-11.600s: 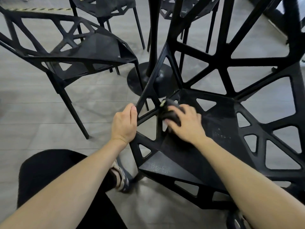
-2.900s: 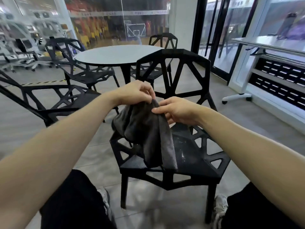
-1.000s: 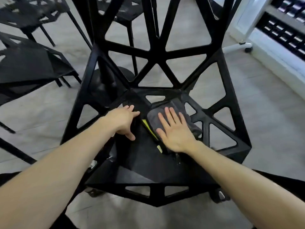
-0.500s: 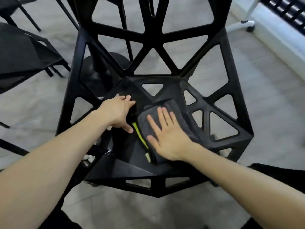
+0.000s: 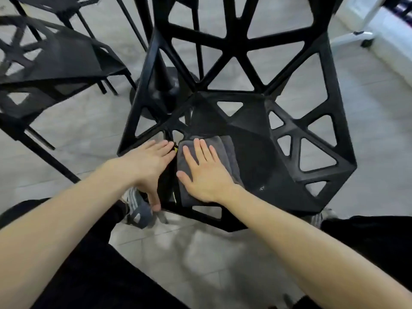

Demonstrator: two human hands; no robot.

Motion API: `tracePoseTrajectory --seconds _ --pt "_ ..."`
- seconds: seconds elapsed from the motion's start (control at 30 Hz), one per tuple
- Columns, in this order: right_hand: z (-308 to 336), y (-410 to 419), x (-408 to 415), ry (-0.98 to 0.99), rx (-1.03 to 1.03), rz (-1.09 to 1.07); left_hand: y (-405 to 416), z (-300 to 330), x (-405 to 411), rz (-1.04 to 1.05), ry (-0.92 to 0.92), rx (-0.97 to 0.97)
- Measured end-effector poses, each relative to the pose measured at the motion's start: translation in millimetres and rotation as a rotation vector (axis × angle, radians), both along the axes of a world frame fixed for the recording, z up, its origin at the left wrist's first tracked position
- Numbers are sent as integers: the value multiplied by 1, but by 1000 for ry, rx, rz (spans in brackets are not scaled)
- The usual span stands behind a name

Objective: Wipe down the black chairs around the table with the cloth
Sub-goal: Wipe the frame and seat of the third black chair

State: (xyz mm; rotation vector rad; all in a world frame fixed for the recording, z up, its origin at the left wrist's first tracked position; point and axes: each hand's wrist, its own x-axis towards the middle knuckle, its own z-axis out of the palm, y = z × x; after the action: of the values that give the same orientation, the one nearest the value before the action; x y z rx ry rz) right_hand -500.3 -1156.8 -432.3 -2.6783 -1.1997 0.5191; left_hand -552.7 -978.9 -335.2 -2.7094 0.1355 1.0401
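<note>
- My right hand (image 5: 206, 175) lies flat on the cloth (image 5: 225, 152), palm down, fingers straight and slightly spread. It presses, it does not grip.
- The cloth is grey and folded into a rough rectangle. It sits on the left-front part of the seat of the nearest black chair (image 5: 289, 166). Folded layers show stepped along its right side.
- A thin yellow-green edge (image 5: 176, 150) shows at the cloth's left side, between my two hands. I cannot tell whether it is a tag or trim.
- My left hand (image 5: 149, 166) rests open on the left edge of the seat frame, just beside the cloth. Fingers point forward, thumb hangs down over the front edge. Nothing is held in it.
- I cannot tell whether the left fingertips touch the cloth.
- The chair has a black lattice back and sides with triangular cut-outs. The seat surface to the right of the cloth is bare, with a few pale specks near the front.
- A second black chair (image 5: 55, 59) stands to the left, well apart from my hands.
- The table's black pedestal base (image 5: 165, 85) is visible through the chair's left side panel.
- The floor (image 5: 89, 126) is grey tile.
- My shoe (image 5: 137, 206) shows below the left hand, under the chair's front edge, and dark trousers fill the bottom corners.
</note>
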Motion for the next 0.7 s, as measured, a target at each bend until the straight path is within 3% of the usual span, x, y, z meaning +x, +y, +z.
tracePoseTrajectory --seconds 0.13,0.27,0.33,0.5,0.6,0.7 --pt "2 -55 42 -8 -34 -23 3 -11 -33 -56 -125 -9" --pt "2 -99 70 -104 -192 -302 26 -23 -41 -68 -250 -148" --pt "1 -68 34 -102 -162 -384 31 -26 -40 -54 -250 -198" --pt "7 37 -68 -121 -9 -262 34 -28 -39 -39 -264 -275" --pt "7 -11 -55 -206 23 -194 41 -29 -42 -64 -298 -249" --pt "7 -86 -45 -288 4 -275 47 -32 -48 -151 -394 -198"
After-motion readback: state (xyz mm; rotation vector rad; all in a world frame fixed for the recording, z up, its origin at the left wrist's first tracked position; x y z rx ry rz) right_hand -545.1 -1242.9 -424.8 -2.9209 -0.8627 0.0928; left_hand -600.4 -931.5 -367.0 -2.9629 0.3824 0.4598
